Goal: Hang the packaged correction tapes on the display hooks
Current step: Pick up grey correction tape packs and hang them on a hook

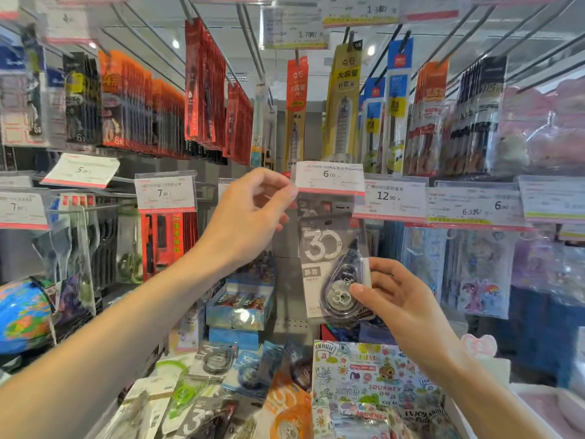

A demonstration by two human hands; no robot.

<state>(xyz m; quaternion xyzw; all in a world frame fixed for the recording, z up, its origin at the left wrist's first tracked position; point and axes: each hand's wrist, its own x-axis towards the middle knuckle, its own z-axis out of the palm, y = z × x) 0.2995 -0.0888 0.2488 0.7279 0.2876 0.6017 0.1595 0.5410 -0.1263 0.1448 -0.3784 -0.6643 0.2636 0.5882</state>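
Loose packs of correction tape lie heaped nearest the camera along the front edge of the lower shelf, beside a sticker-covered notebook, so plenty of stock appears left to hang. Above that heap the right hand pinches the lower right corner of a grey packaged correction tape, thumb on the clear blister and fingers curled behind the card; the pack hangs upright just under the 6.00 price tag. Further up, the left hand has thumb and forefinger closed on the left edge of that price tag, seemingly tipping it out of the way; whether it also touches the pack's top I cannot tell. Another pack of the same grey kind shows behind, probably already on the display hook, whose tip is hidden by the tag. To do this step well, I judge the tag should be kept lifted until the hook tip shows, the card's top slot lined up square with it, and the pack slid back without bending the card. Beyond hang rows of pen refills.
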